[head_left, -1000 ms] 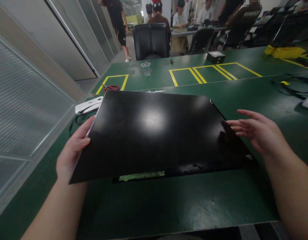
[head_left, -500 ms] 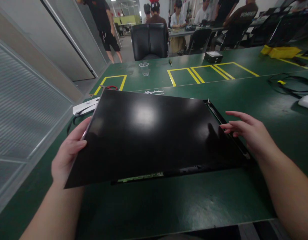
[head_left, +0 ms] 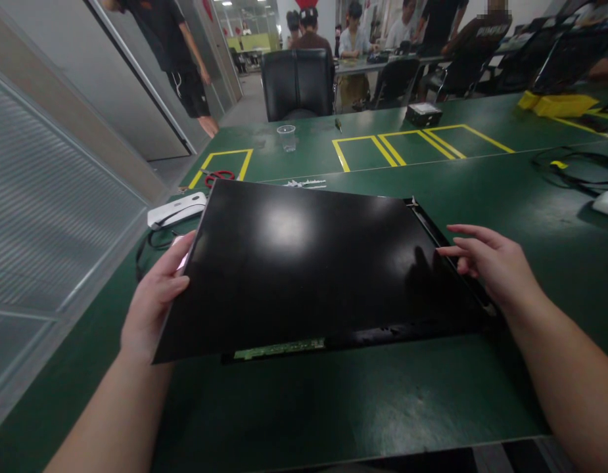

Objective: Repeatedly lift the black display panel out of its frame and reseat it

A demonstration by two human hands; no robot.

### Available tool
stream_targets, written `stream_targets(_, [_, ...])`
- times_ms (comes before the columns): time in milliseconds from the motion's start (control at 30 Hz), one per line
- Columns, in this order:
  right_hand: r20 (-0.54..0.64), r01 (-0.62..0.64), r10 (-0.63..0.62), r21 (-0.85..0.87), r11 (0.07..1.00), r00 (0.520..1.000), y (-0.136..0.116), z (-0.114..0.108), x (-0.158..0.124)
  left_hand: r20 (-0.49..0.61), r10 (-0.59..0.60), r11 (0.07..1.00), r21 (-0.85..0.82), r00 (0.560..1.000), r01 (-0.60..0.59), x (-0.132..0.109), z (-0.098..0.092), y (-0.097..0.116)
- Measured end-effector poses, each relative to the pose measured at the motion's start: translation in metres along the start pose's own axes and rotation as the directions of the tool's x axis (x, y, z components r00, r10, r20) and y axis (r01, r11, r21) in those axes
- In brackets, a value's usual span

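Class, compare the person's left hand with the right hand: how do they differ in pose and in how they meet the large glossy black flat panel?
The left hand curls around the left edge of the glossy black flat panel; the right hand is open, fingers stretched out. The left hand clearly grips; the right hand only brings fingertips to the right edge, contact unclear. Both are at the panel's side edges, above the green table.

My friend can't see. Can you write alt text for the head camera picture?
A person's left hand holds the left edge of a large glossy black flat panel, tilted up over a green table. The right hand, fingers open, is at the panel's right edge.
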State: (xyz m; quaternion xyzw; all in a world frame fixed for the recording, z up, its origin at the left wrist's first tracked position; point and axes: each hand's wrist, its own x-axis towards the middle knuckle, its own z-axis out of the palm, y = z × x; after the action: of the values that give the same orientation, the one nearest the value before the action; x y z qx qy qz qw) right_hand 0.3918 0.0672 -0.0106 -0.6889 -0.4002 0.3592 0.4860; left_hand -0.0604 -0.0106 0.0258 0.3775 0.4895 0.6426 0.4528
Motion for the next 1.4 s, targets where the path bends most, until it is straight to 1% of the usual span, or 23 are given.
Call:
stream_targets(100, [-0.005,0.009,-0.009,0.015,1.0,1.0,0.001,-0.001,0.001,0.01,-0.012,1.0,-0.018,1.0,0.012,0.001,-0.001,-0.001])
stream_targets(267, [-0.029,0.017,-0.017,0.016,1.0,0.999,0.001,-0.003,0.0,0.042,-0.062,0.997,-0.049,0.997,0.064,0.006,-0.01,-0.004])
stream_targets(400, [-0.033,0.013,-0.013,0.013,1.0,0.999,0.001,-0.003,0.0,0.079,-0.078,0.995,-0.061,0.994,0.083,0.01,-0.014,-0.006])
stream_targets(600, [-0.034,0.015,-0.015,0.004,1.0,0.999,0.001,-0.002,0.001,0.061,-0.074,0.989,-0.12,0.995,0.081,0.012,-0.016,-0.009])
stream_targets(667, [-0.046,0.012,-0.012,0.003,1.0,0.999,0.001,-0.002,0.001,0.085,-0.136,0.982,-0.118,0.987,0.145,0.015,-0.02,-0.01])
stream_targets(733, [-0.054,0.015,-0.015,0.002,1.0,0.998,0.002,-0.002,0.001,0.086,-0.158,0.98,-0.113,0.984,0.167,0.018,-0.024,-0.012])
stream_targets(867, [-0.048,0.031,-0.032,-0.021,0.999,0.998,0.002,-0.002,0.001,0.084,-0.152,0.982,-0.101,0.985,0.16,0.019,-0.027,-0.014])
stream_targets(1167, [-0.05,0.015,-0.016,-0.015,1.0,0.999,0.001,-0.002,0.001,0.095,-0.146,0.983,-0.096,0.985,0.155,0.017,-0.024,-0.014])
stream_targets(1300, [-0.048,0.009,-0.01,-0.024,1.0,0.999,0.001,-0.003,0.001,0.087,-0.18,0.98,-0.073,0.98,0.186,0.019,-0.027,-0.015])
stream_targets(1400, [-0.044,0.005,-0.006,-0.036,0.999,0.999,0.002,-0.003,0.001,0.085,-0.182,0.981,-0.048,0.98,0.186,0.021,-0.029,-0.016])
